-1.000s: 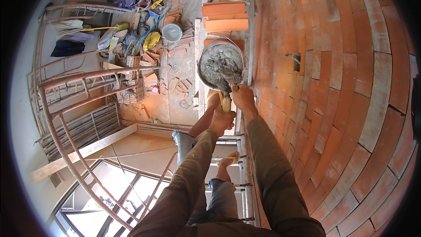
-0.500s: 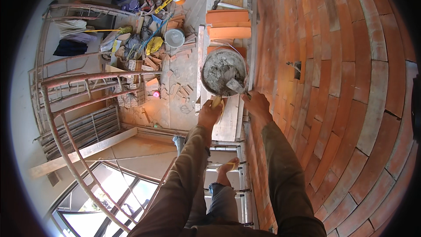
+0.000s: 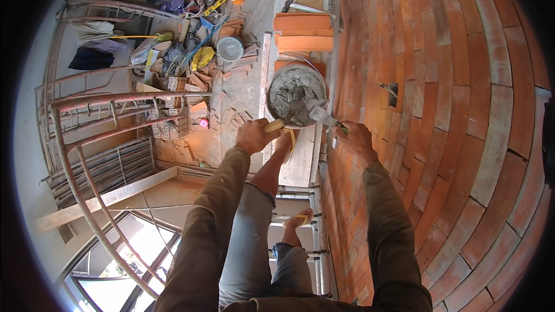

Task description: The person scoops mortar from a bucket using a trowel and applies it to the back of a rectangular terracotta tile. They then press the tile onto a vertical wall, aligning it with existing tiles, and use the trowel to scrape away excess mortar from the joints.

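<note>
A round bucket (image 3: 268,101) of wet grey mortar (image 3: 289,88) stands on the plank in front of me. My left hand (image 3: 254,137) is closed around the light wooden handle (image 3: 274,125) of a tool at the bucket's near left rim. That tool's working end cannot be made out against the mortar. In my right hand (image 3: 358,141) is a trowel, gripped by its green handle. Its mortar-smeared blade (image 3: 319,112) lies over the bucket's near right edge. Beyond the bucket, orange clay tiles (image 3: 302,32) are stacked on the plank.
A tiled brick-like wall (image 3: 445,121) rises close on my right, with a small box opening (image 3: 392,93). Scaffold rails (image 3: 115,101) stand at left. My sandalled feet are on the plank (image 3: 298,164) and a rung below. Far below lie a pail (image 3: 230,49) and tile pieces (image 3: 234,118).
My hands have moved apart: the left went left and slightly forward, the right went right. The trowel blade has shifted a little to the right. More of my left leg shows.
</note>
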{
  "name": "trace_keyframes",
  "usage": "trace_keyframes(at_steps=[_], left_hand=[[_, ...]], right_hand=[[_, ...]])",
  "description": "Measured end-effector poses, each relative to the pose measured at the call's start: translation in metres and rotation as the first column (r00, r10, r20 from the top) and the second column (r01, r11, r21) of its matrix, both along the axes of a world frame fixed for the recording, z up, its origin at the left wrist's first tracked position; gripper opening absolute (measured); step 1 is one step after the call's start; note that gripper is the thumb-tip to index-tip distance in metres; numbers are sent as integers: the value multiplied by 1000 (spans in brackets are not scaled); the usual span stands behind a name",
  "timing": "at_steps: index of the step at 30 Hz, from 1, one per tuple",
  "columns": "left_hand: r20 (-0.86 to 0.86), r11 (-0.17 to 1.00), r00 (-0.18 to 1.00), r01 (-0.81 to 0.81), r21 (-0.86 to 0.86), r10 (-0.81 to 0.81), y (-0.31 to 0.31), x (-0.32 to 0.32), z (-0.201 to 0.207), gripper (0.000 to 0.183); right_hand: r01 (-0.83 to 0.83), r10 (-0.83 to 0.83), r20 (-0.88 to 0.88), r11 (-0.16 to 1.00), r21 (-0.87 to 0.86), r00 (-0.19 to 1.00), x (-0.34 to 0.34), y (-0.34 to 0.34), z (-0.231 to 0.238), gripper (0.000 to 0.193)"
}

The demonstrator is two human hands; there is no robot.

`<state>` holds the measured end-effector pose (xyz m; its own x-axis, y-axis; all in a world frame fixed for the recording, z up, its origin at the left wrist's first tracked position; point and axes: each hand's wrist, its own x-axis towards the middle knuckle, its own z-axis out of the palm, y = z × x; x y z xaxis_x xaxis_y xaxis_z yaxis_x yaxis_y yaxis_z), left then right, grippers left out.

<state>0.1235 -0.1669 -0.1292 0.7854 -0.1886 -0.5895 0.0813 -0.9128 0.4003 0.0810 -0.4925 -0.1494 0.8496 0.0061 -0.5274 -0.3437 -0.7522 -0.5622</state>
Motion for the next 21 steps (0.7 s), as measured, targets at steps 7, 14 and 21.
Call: trace_keyframes(at_steps=[7,14,21], left_hand=[[-57,965,963,264,-11,-264,17,46,-5,53],[39,906,906,422,-3,-422,43,63,-22,51],[-23,908,907,419,-19,-420,29,78,-9,53]], right_hand=[[-178,185,146,982,-60,972,25,19,-16,35],[-112,110,61,993,32,992,20,-11,-26,36],[-193,194,139,981,-18,971,33,13,-37,36]])
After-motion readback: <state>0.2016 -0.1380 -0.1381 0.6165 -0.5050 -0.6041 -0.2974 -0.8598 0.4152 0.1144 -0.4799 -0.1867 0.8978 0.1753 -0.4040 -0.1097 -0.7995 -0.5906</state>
